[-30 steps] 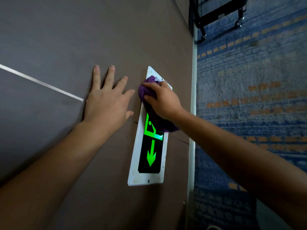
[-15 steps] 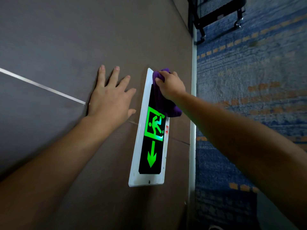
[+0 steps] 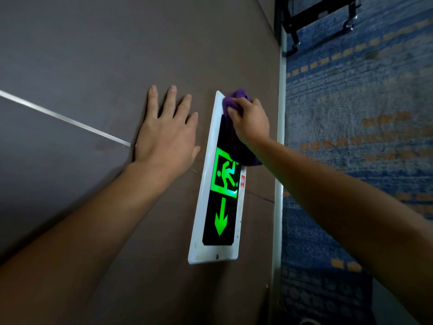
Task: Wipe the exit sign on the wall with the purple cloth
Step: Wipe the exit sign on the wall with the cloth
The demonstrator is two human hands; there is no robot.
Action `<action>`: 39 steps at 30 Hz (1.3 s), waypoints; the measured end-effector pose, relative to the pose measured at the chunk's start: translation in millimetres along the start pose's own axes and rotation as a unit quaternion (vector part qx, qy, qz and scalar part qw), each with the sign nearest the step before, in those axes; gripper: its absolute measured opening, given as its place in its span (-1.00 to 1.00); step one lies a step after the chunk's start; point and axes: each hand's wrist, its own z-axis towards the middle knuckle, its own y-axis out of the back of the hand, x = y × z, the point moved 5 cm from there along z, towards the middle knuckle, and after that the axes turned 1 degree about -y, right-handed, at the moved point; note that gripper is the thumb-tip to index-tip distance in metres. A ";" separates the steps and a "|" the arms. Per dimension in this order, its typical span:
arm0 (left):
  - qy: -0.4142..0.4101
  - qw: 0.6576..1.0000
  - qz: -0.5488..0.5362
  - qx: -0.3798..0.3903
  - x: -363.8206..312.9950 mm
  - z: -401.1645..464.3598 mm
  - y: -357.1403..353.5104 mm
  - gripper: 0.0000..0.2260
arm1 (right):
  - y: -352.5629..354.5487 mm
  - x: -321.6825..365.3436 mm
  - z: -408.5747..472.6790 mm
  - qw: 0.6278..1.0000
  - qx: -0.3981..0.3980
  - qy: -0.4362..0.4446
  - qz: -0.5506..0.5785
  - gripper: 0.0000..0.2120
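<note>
The exit sign [image 3: 212, 231] is a white-framed black panel on the brown wall, with a lit green running figure and a green arrow. My right hand [image 3: 251, 121] presses the purple cloth [image 3: 234, 99] against the far end of the sign; the cloth bunches above my fingers and hangs out below my wrist. My left hand [image 3: 167, 134] lies flat on the wall just left of the sign, fingers spread, holding nothing.
A thin metal strip [image 3: 63, 117] runs across the wall to the left hand. A white skirting edge [image 3: 280, 160] separates the wall from blue patterned carpet [image 3: 356, 137]. A black wheeled frame [image 3: 316, 17] stands on the carpet at the top.
My right hand has slid the cloth from the sign's middle to its far end, uncovering the green running figure. The left hand has stayed flat on the wall.
</note>
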 end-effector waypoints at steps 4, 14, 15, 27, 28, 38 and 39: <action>-0.002 1.000 0.005 0.013 -3.8 2.9 -2.2 -0.35 | 0.7 -20.8 4.8 0.997 0.041 -0.046 -0.036 -0.70; 0.013 1.000 0.016 0.022 -10.2 20.7 -5.7 -0.29 | 4.9 21.6 5.6 0.999 -0.009 0.044 -0.004 -0.66; 0.010 1.000 0.015 0.021 -10.1 20.3 -6.5 -0.30 | 3.2 11.0 1.9 0.999 -0.013 0.034 -0.010 -0.67; -0.022 1.000 -0.006 0.021 -7.3 18.2 -5.9 -0.41 | 2.1 -13.5 -10.4 1.000 0.005 0.002 -0.017 -0.63; -0.018 1.000 0.001 0.014 -3.1 16.8 -5.5 -0.37 | 4.3 -2.8 -8.2 1.000 -0.007 0.017 -0.011 -0.63; -0.012 1.000 0.027 0.010 -11.6 24.1 -14.1 -0.26 | -5.3 -2.2 -2.6 0.998 -0.049 0.034 0.014 -0.62; -0.015 1.000 0.025 0.012 -11.1 22.7 -14.7 -0.27 | -8.1 -13.6 -2.8 0.999 -0.040 0.007 0.014 -0.63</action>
